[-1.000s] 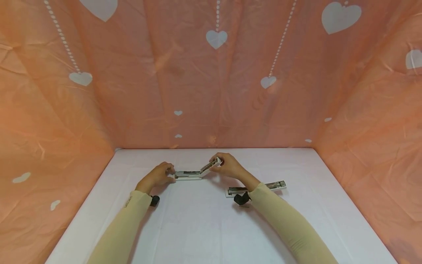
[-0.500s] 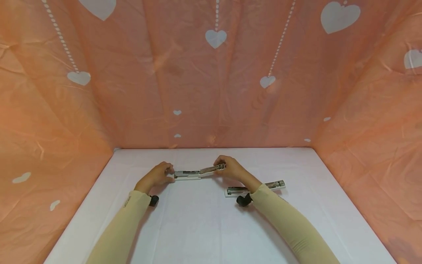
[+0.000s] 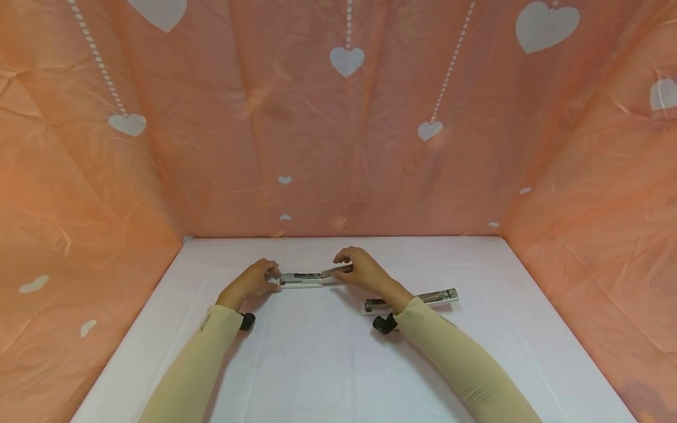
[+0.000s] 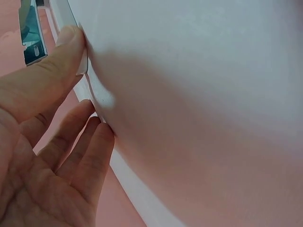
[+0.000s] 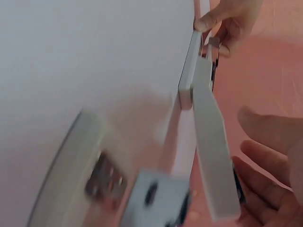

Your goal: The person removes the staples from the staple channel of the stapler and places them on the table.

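Note:
A white stapler [image 3: 300, 285] lies spread wide on the white table, its metal inside showing. At its left end my left hand [image 3: 252, 281] grips the base between thumb and fingers; the left wrist view shows the thumb [image 4: 71, 45] on the edge. The stapler's upper arm [image 5: 211, 151] slants up to the right. Beside that arm is my right hand [image 3: 366, 274], its fingers loosely bent and apart, with some fingertips [image 5: 244, 165] overlapping the arm's far side in the right wrist view. It covers the arm's outer end in the head view.
A second opened stapler [image 3: 443, 297] lies nearer on the right, partly under my right forearm; its metal end [image 5: 156, 201] looms blurred in the right wrist view. Orange cloth walls [image 3: 338, 147] with pale hearts enclose the table [image 3: 307, 364] at back and sides.
The stapler's upper arm has swung down to a flatter slant. My right hand first moved right with it, then loosened and shifted left along it. The left hand stays in place.

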`<state>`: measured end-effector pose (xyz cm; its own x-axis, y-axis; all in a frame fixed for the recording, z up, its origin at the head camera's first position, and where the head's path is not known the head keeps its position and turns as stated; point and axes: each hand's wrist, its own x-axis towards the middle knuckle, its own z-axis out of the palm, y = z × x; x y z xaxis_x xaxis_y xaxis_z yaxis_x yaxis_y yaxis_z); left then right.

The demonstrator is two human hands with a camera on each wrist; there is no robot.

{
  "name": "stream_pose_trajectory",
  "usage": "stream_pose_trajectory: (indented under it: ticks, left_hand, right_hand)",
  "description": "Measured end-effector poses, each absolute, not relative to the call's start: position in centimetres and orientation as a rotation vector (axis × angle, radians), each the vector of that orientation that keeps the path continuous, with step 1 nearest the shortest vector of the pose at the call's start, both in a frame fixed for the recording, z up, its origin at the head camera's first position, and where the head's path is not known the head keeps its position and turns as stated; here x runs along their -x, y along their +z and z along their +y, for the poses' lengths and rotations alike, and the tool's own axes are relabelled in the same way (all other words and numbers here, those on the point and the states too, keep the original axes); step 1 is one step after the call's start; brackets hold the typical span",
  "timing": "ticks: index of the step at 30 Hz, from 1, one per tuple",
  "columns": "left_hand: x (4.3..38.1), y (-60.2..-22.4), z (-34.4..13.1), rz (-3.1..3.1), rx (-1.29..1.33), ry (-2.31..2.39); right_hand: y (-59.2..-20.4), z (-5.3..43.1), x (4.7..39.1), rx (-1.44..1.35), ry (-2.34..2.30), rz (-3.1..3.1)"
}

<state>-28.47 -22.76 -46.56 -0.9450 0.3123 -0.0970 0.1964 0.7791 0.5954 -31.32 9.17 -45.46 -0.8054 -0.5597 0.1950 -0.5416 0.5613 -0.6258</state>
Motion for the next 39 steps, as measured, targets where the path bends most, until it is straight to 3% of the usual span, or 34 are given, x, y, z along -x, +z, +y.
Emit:
stream_pose_trajectory:
  ticks: [39]
  left_hand:
    - [28.6, -46.7, -22.8, 2.781, -0.374, 0.924]
  right_hand:
    - [-46.8, 0.7, 30.7, 1.09, -1.069, 2.733]
